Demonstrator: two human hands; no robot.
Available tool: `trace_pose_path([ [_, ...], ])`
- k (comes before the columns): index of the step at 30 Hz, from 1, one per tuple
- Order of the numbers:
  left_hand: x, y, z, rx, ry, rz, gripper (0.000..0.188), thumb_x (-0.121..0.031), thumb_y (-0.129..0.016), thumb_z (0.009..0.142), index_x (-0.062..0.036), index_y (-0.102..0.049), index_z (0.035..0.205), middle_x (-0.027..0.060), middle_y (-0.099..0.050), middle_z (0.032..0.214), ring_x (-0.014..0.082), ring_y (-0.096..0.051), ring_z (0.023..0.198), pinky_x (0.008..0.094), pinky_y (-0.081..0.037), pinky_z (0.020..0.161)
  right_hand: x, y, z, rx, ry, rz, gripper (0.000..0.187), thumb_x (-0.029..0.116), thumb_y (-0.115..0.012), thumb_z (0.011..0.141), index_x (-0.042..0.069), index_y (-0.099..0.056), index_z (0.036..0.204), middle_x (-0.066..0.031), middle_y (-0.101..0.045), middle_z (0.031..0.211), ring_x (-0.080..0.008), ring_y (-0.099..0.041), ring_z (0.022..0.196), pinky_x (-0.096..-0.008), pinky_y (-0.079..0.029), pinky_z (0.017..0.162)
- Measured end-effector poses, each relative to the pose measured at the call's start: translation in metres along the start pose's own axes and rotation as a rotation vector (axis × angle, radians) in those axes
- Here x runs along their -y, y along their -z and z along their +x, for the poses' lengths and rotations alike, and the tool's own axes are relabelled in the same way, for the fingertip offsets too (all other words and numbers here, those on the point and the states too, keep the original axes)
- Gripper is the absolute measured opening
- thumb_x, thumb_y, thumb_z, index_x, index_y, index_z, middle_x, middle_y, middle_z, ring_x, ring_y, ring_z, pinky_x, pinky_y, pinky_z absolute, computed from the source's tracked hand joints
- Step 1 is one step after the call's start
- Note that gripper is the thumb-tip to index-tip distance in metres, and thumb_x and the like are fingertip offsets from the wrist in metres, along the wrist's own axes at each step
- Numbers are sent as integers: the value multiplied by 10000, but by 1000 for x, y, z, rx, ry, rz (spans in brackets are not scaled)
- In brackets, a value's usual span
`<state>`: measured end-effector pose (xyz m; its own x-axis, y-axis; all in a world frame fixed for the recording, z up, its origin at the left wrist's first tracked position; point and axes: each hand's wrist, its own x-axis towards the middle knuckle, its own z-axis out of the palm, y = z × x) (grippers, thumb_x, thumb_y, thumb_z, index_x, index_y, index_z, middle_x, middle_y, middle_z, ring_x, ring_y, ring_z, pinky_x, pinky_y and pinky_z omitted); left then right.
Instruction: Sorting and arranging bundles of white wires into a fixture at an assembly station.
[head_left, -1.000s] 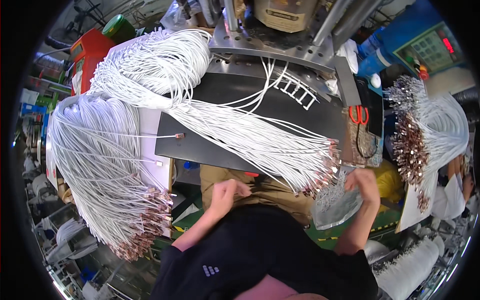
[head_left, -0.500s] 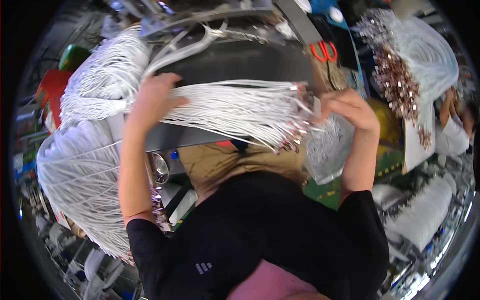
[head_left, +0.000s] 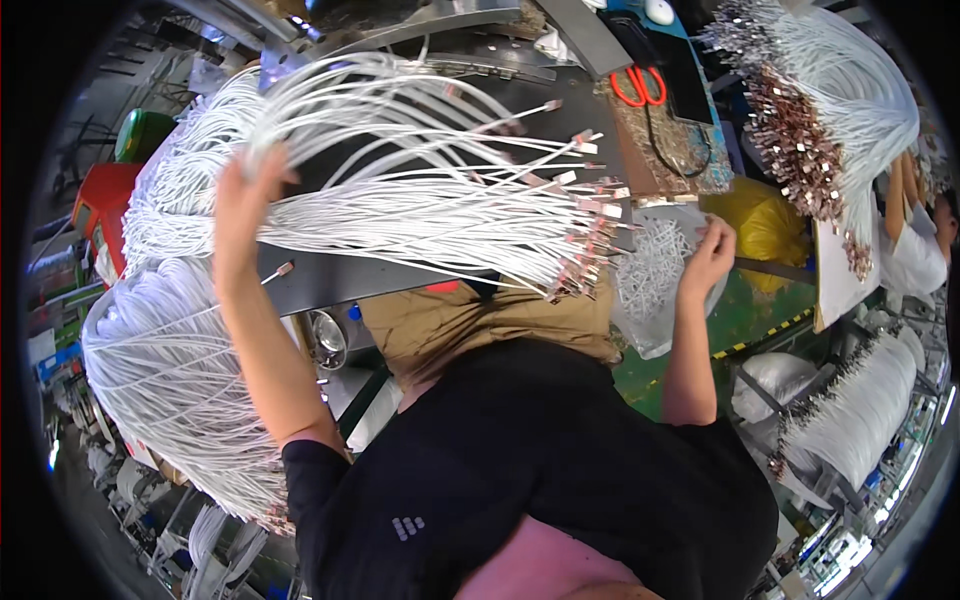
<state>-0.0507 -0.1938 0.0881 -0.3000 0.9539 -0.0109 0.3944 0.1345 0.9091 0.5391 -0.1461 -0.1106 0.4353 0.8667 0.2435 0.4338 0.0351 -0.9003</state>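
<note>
Its grip unclear, the half-curled left hand (head_left: pixel 246 190) is seemingly lifting arched cables (head_left: pixel 345 75) to separate them from the bundle (head_left: pixel 430 215), the right hand (head_left: pixel 708 256) hovering empty, loosely curled.

A person's left hand (head_left: pixel 248 185), down by the lap a second ago, is now raised at the left end of a white cable bundle (head_left: pixel 420 225). Strands that lay flat now arch in a blur above the worktop (head_left: pixel 315 280), their connector ends (head_left: pixel 585 250) more loosely spread. The right hand (head_left: pixel 712 250), at those ends half a second ago, has drawn away to the right.
</note>
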Motion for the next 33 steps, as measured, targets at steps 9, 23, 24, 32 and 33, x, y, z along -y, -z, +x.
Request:
trace_pose_path([
  [9, -81, -118, -6, 372, -373, 238, 331, -312, -704, 876, -15, -652, 1013, 174, -655, 796, 314, -615, 709, 407, -476, 694, 294, -141, -17, 669, 1213, -190, 589, 282, -760, 773, 40, -581, 1280, -158, -586, 1298, -333, -574, 1185, -430, -485, 960],
  [23, 2, -49, 8, 96, -158, 316, 268, -238, -657, 938, 21, -676, 1002, 74, -631, 795, 183, -549, 713, 319, -454, 699, 244, -190, -4, 932, 824, -225, 342, 224, -640, 907, 93, -622, 1222, -143, -678, 1103, -330, -652, 1034, -448, -522, 852],
  [24, -2, -42, 7, 74, -130, 277, 268, -242, -661, 934, 20, -680, 988, 76, -633, 787, 180, -555, 718, 319, -458, 705, 250, -184, -2, 941, 831, -218, 342, 224, -640, 907, 93, -622, 1222, -143, -678, 1103, -330, -652, 1034, -448, -522, 852],
  [32, -16, -85, 8, 228, -274, 316, 261, -279, -652, 932, -24, -708, 928, 142, -661, 815, 258, -613, 754, 335, -481, 720, 264, -177, -26, 1018, 984, -179, 300, 142, -592, 907, 90, -607, 1201, -90, -688, 1070, -307, -618, 1109, -443, -438, 982],
  [33, -20, -84, 9, 207, -208, 268, 263, -294, -642, 933, -42, -716, 922, 174, -669, 839, 313, -637, 764, 350, -489, 721, 262, -181, -17, 991, 911, -278, 288, 131, -583, 903, 87, -608, 1187, -77, -686, 1051, -301, -613, 1118, -438, -440, 974],
])
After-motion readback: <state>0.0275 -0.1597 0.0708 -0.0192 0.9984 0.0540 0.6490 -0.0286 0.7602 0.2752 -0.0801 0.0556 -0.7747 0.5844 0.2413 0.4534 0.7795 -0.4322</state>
